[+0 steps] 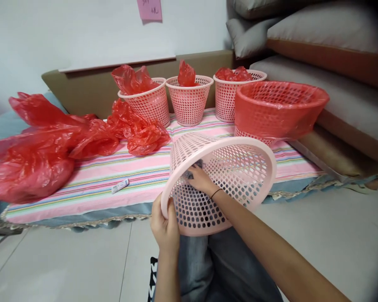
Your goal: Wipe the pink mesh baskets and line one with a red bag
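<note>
A pink perforated plastic wastebasket (219,147) lies tilted over my lap, its wide mouth turned toward me. My left hand (165,224) grips the rim at the lower left, thumb on the inside and fingers outside. Reaching through the mouth, my right hand (199,178) presses a dark grey cloth (189,174) against the basket's inner left wall. Part of the cloth is hidden under the fingers. A thin dark band circles the right wrist.
Behind stand three pink baskets (190,107) with red bags inside, and a basket (277,111) lined in red plastic. Crumpled red bags (47,147) cover the left of the striped cloth (97,174), near a small white packet (120,186). Grey cushions (327,84) pile up at right.
</note>
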A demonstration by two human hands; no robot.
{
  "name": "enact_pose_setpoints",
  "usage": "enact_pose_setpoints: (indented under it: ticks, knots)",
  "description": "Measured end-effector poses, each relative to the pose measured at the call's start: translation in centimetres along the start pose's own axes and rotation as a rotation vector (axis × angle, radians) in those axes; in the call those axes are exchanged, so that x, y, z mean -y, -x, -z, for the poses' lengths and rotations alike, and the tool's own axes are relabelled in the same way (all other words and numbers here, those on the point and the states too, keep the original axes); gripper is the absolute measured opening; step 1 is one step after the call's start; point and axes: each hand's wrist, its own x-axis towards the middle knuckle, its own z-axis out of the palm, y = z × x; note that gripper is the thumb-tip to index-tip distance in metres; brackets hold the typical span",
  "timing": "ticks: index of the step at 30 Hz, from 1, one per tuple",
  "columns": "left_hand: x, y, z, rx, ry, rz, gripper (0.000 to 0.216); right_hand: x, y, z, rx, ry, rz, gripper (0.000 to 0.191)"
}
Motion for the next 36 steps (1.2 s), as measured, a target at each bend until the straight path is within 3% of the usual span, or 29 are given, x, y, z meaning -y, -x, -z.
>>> enact_pose_setpoints:
  ticks: [4,8,18,22,26,30,33,36]
  knots:
    - [0.5,0.2,-0.2,-0.044,0.016,0.021,0.022,-0.2,0.7,-2.0,0.047,0.012,-0.010,0.042]
    - [1.0,0.5,-0.4,-0.074,0.022,0.014,0.025,-0.1,3.8,-0.2,0.118,-0.010,0.043,0.038]
    - [0.5,0.7,-0.2,-0.073,0.002,0.038,0.024,3.2,19.5,4.4,0.306,-0.290,0.050,0.053]
    - [0.6,0.5,0.0,-0.047,0.016,0.071,0.024,4.3,22.4,5.3,0.302,-0.379,-0.062,0.050]
    - [0.6,0.5,-0.2,-0.044,0.088,0.118,0.024,4.4,20.5,6.8,0.039,-0.334,-0.066,0.047]
    - [0.6,0.6,-0.3,-0.029,0.147,0.145,0.025,3.8,14.3,9.1,-0.246,-0.064,0.118,0.055]
    - [0.6,0.6,-0.3,-0.008,0.158,0.152,0.025,3.1,8.3,9.6,-0.290,0.165,0.180,0.064]
    - [0.5,0.5,-0.2,-0.012,0.145,0.159,0.026,1.9,3.6,7.5,-0.150,0.357,0.135,0.067]
